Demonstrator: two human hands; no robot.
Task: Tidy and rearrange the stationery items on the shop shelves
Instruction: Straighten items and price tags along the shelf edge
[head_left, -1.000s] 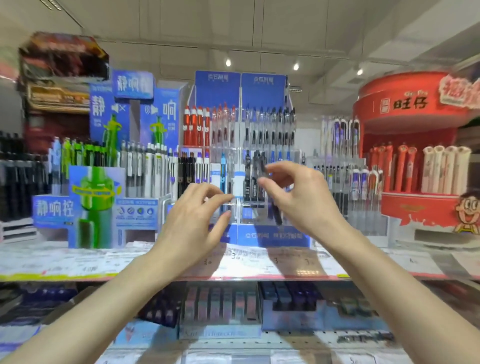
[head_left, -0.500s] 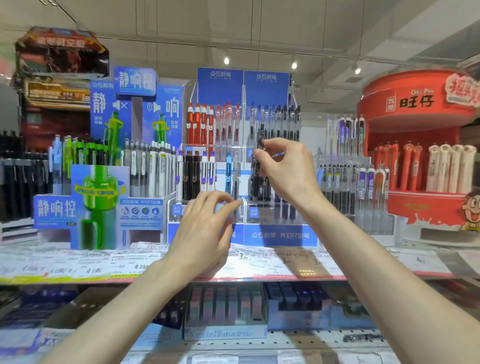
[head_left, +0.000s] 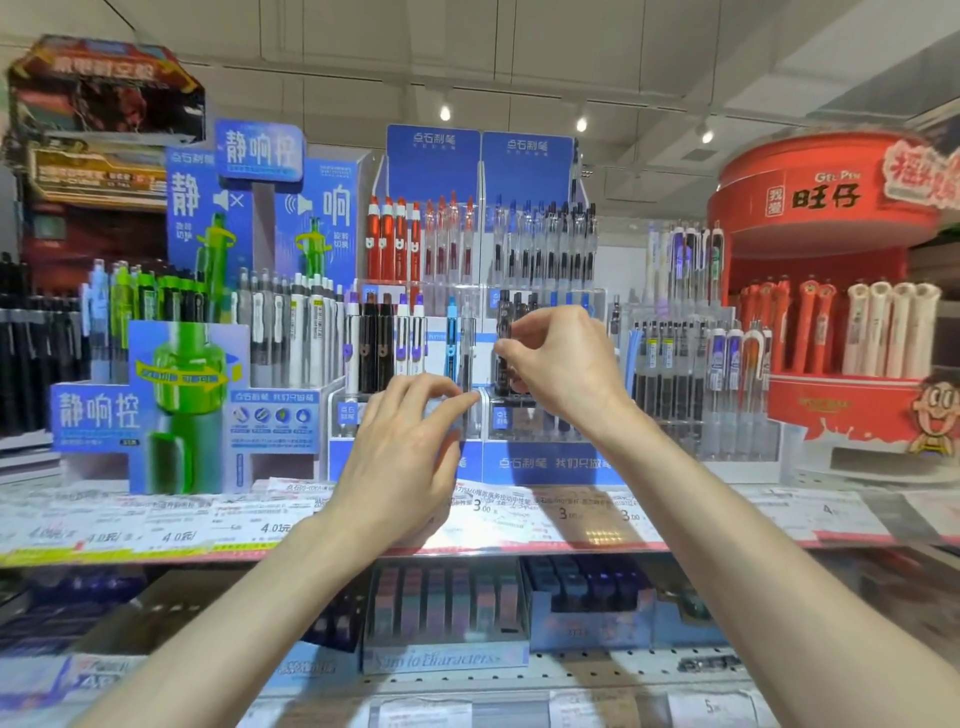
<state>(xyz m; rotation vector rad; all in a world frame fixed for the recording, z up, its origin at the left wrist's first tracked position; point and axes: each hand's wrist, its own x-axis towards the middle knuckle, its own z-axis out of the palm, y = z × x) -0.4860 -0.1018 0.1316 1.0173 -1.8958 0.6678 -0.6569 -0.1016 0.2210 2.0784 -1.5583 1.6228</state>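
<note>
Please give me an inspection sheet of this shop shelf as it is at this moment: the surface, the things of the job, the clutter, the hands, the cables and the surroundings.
Surface: top shelf, its front edge lined with price labels.
Job's things: clear pen rack with blue headers; black pens in its front right slots; a blue pen stands left of them.
Clutter: green-bottle pen display to the left, red round display to the right.
Hands: left hand touches the rack's clear front; right hand pinches a black pen.
Cables: nothing seen.
Surroundings: lower shelf with boxed stationery, blurred; ceiling spotlights.
</note>
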